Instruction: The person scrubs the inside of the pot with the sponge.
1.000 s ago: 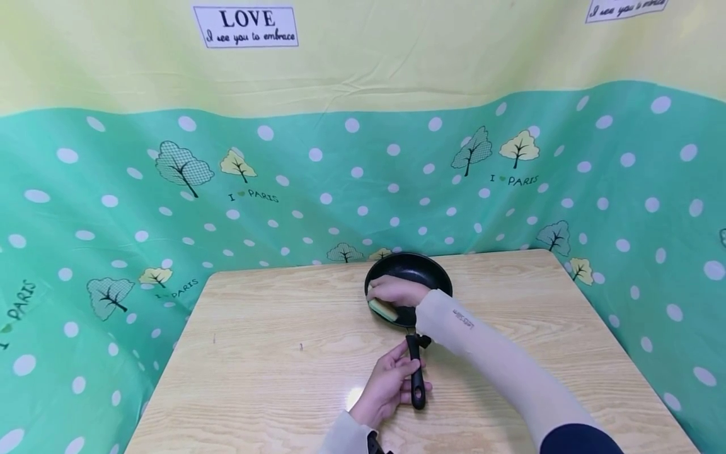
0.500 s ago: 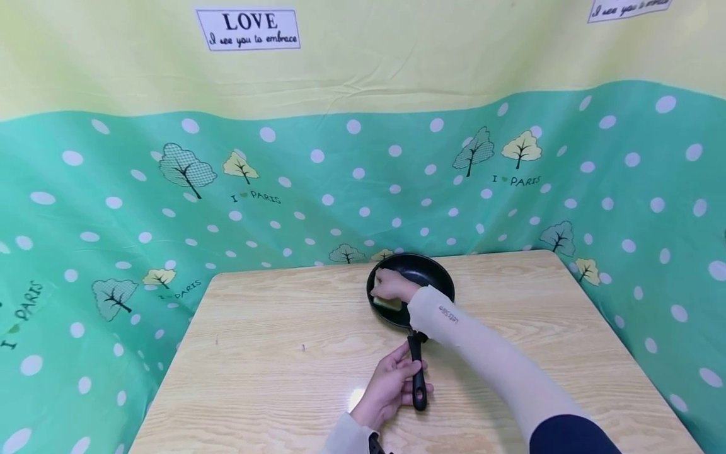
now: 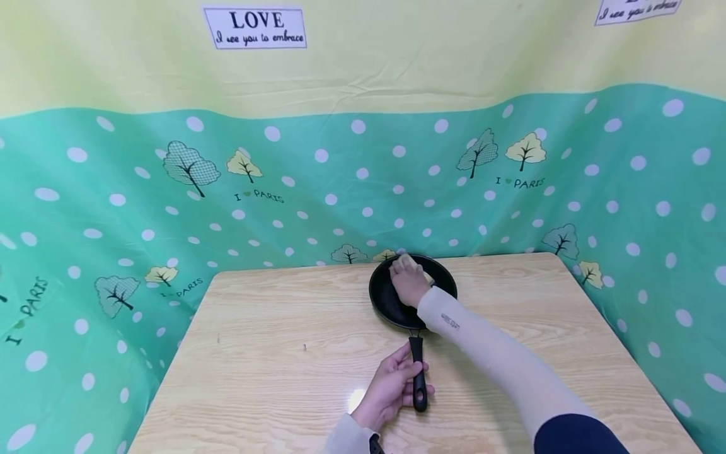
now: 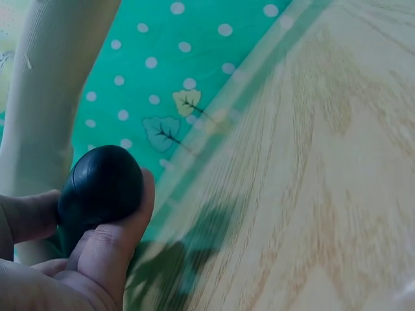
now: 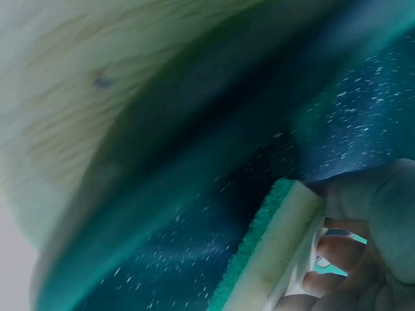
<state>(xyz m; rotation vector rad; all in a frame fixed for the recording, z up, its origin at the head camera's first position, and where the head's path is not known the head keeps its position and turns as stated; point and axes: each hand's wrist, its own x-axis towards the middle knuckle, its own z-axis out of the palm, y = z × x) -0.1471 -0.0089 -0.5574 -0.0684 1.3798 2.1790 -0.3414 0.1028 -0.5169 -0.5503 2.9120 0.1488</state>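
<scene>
A black frying pan (image 3: 391, 306) sits near the far edge of the table, its handle pointing toward me. My left hand (image 3: 388, 384) grips that handle between thumb and fingers; in the left wrist view the rounded handle end (image 4: 104, 184) shows between them. Over the inside of the pan, my right hand (image 3: 409, 280) holds a sponge, mostly hidden by the hand in the head view. The right wrist view shows the sponge (image 5: 275, 249) pinched in the fingers, pale with a green scouring side turned toward the speckled pan surface (image 5: 175, 265).
The wooden table (image 3: 272, 366) extends to both sides of the pan. A green and yellow patterned curtain (image 3: 295, 164) hangs right behind the far edge and along both sides. My right sleeve (image 3: 493, 359) crosses the table's right half.
My right hand has moved with the sponge from the pan's left side up toward its far middle. The left hand stays on the handle, and the pan keeps its place.
</scene>
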